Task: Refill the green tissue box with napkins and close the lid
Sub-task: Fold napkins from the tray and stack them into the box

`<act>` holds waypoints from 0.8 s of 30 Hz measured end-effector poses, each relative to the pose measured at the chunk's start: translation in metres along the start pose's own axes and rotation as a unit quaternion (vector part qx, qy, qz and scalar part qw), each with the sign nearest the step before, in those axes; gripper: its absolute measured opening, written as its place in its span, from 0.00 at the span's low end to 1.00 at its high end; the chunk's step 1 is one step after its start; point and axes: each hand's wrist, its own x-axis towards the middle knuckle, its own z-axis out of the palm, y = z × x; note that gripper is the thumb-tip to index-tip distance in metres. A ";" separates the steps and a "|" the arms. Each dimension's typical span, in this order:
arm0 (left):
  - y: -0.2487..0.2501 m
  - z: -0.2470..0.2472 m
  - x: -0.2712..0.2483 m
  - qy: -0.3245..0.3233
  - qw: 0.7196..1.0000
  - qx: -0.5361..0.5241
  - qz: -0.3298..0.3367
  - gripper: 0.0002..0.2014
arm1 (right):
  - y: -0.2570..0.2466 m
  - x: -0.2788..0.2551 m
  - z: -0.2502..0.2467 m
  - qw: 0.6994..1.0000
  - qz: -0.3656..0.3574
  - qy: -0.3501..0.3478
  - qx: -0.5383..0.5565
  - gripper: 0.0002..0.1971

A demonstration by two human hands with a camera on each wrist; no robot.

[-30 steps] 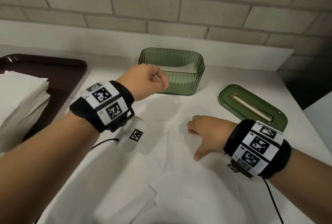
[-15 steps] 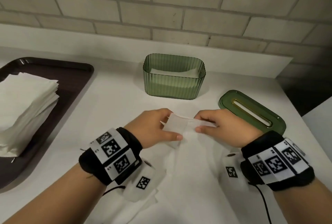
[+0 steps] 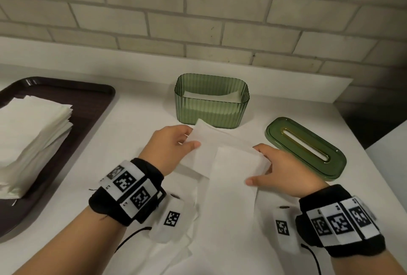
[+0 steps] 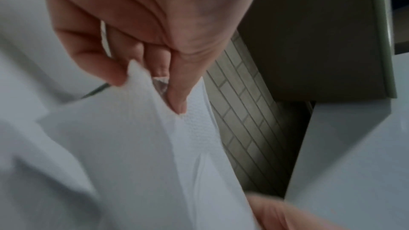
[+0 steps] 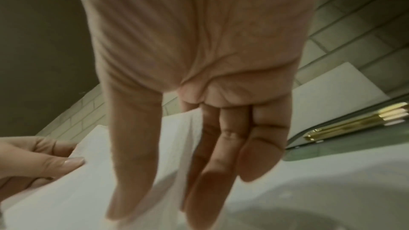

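Observation:
The green ribbed tissue box (image 3: 211,107) stands open at the back of the counter with white napkins inside. Its green lid (image 3: 306,146) with a gold slot lies flat to the right, also seen in the right wrist view as the lid (image 5: 354,128). Both hands hold one folded white napkin (image 3: 229,158) just in front of the box. My left hand (image 3: 174,146) pinches its far left corner between thumb and fingers (image 4: 177,100). My right hand (image 3: 275,169) holds the right edge, thumb (image 5: 132,163) on top and fingers underneath.
A dark brown tray (image 3: 88,120) at the left carries a tall stack of napkins (image 3: 30,138). Several loose napkins (image 3: 176,252) lie on the white counter below my wrists. A brick wall runs behind. The counter ends close to the right of the lid.
A second ago my left hand was at the box and my right rested on the loose napkins. Both hands have since taken one napkin, lifted it and drawn it apart.

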 end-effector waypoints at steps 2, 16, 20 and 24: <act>0.004 -0.012 0.006 0.027 1.000 -0.003 0.003 0.10 | 0.001 -0.002 -0.001 0.999 0.010 0.008 0.039 0.25; 0.056 -0.058 0.044 0.116 0.981 -0.105 0.117 0.03 | -0.021 0.012 -0.008 0.954 0.013 0.164 0.251 0.21; 0.080 -0.053 0.052 0.108 0.973 -0.115 0.167 0.07 | -0.043 0.025 -0.015 0.904 0.035 0.107 0.413 0.29; 0.102 -0.049 0.059 0.091 0.961 -0.163 0.204 0.08 | -0.061 0.043 -0.018 0.831 0.065 -0.003 0.552 0.36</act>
